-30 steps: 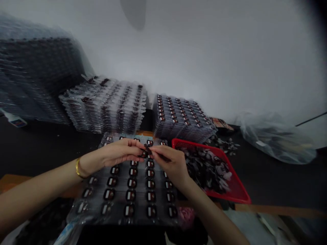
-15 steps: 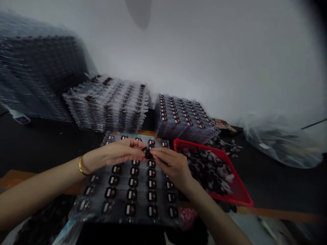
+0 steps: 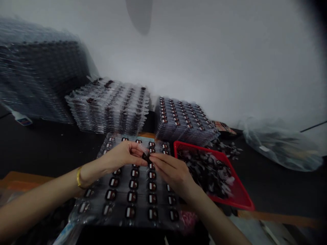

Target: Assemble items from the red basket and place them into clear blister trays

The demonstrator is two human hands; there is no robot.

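Both my hands meet over a clear plastic tray (image 3: pixel 120 207) whose pockets hold rows of small dark parts with white and brown faces. Between them is a small dark part (image 3: pixel 146 157) with a clear film tab rising from it. My left hand (image 3: pixel 129 154) pinches it from the left, thumb below and fingers above. On its right side, the fingertips of my right hand (image 3: pixel 172 168) press together on the same part. The fingers hide several pockets of the tray.
A red basket (image 3: pixel 242 194) filled with dark pieces and film scraps stands at right, loose scraps (image 3: pixel 228 149) behind it. Stacked filled trays (image 3: pixel 184 119), more stacked trays (image 3: pixel 109 105) and a tall wrapped stack (image 3: pixel 38 75) line the wall. A plastic bag (image 3: pixel 281 146) lies far right.
My left fingers have curled and shifted slightly, and a clear film tab now shows above the dark part. The view has tilted a little, so everything sits slightly lower.
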